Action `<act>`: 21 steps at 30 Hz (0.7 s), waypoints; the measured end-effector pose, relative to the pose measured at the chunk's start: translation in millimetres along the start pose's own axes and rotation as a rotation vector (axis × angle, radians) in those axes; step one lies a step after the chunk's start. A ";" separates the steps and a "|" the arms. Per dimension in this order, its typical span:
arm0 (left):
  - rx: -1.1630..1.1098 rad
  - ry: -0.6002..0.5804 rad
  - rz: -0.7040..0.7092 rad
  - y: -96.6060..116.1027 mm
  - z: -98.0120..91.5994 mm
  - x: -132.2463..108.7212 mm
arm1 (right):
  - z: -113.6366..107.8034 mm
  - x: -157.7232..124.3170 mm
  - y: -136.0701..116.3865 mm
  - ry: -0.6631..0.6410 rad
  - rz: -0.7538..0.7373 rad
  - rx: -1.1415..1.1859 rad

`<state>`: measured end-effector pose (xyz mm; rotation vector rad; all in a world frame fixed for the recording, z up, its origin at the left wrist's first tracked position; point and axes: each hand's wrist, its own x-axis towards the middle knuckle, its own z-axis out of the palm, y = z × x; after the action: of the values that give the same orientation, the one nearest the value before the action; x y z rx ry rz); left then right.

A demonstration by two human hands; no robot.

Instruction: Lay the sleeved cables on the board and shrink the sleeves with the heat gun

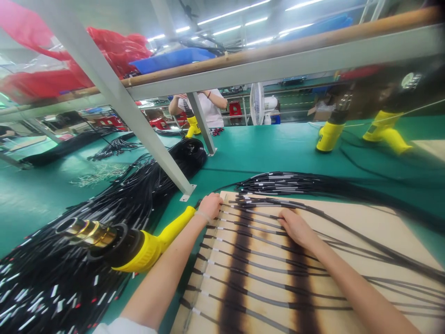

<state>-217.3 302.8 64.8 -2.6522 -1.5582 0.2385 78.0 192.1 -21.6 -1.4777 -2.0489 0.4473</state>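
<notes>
My left hand (210,206) rests at the top left edge of a scorched plywood board (365,227), on the ends of black-and-grey sleeved cables (264,273) laid across it in rows. My right hand (295,227) lies palm down on the same cables, further right. Its fingertips are partly hidden among them. A yellow-and-black heat gun (135,246) with a brass nozzle lies on a heap of black cables with white tags (52,278), its yellow handle close to my left wrist.
A grey metal shelf strut (114,102) rises from the green mat (264,153) beside the heap. Blurred yellow-and-black heat guns (328,137) hang at the right. Beyond stand a person (205,109) and a white fan (257,104). Red bags and a blue tray sit overhead.
</notes>
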 end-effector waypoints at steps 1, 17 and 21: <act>0.005 -0.009 0.000 0.1 0.5 0.8 | 0.6 0.3 0.7 0.000 0.002 -0.002; 0.102 -0.180 0.026 31.0 -4.0 -21.4 | 3.3 -0.8 9.8 -0.025 -0.007 -0.094; 0.119 -0.191 0.022 32.7 -3.4 -20.8 | -2.4 -7.8 17.7 -0.017 -0.018 -0.134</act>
<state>-198.4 268.8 66.3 -2.6211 -1.5121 0.5822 94.6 190.6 -31.8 -1.5361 -2.1399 0.3211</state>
